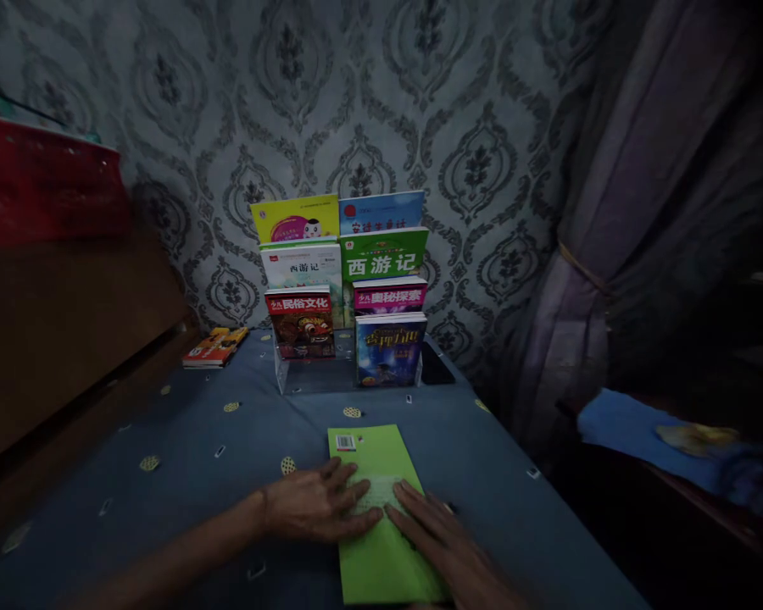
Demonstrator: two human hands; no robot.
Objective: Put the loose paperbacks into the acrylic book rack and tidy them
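Observation:
A bright green book (372,445) lies on the blue patterned cloth, with a barcode label near its upper left corner. My left hand (314,501) rests on its left side, fingers spread over the cover. From the right, my right hand (436,534) lies on the book too, fingers stretched out and close to the left fingertips. Neither hand grips anything. Beyond the book stands a clear display rack (343,374) holding several books in tiers, including a dark blue book (391,356) and a red-topped book (302,326) at the front.
A small stack of orange books (214,348) lies left of the rack. Along the left side stands a brown panel (69,313) with a red bag (47,182) on top. A purple curtain (565,313) hangs at the right, near a blue cloth (642,436).

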